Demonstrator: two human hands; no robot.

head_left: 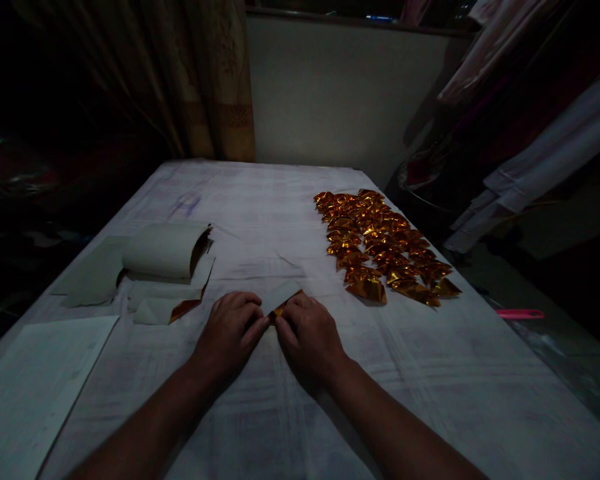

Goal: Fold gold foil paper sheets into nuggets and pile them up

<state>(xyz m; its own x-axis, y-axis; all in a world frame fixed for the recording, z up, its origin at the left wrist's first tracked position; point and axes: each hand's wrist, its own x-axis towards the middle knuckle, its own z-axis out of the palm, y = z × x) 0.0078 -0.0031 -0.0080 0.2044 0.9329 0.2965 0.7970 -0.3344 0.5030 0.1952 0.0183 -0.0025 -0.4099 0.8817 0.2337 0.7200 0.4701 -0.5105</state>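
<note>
Between my two hands lies a small sheet of foil paper (282, 296), pale on its upper face and shiny gold where its near edge is folded over. My left hand (231, 325) pinches the left end of that fold, fingers bent. At the other end my right hand (310, 330) is closed on the paper too, thumb pressed near the left thumb. Fingers cover much of the folded edge. To the right, several rows of folded gold foil pieces (375, 243) sit close together. Left of my hands is a curled stack of pale-backed foil sheets (163, 250).
A plaid cloth (260, 413) covers the table. Printed white paper (40, 380) lies at the near left. A pink handle (520, 313) shows beyond the right edge. Clothes (545, 160) hang at the right, and a curtain (215, 80) hangs behind at the left.
</note>
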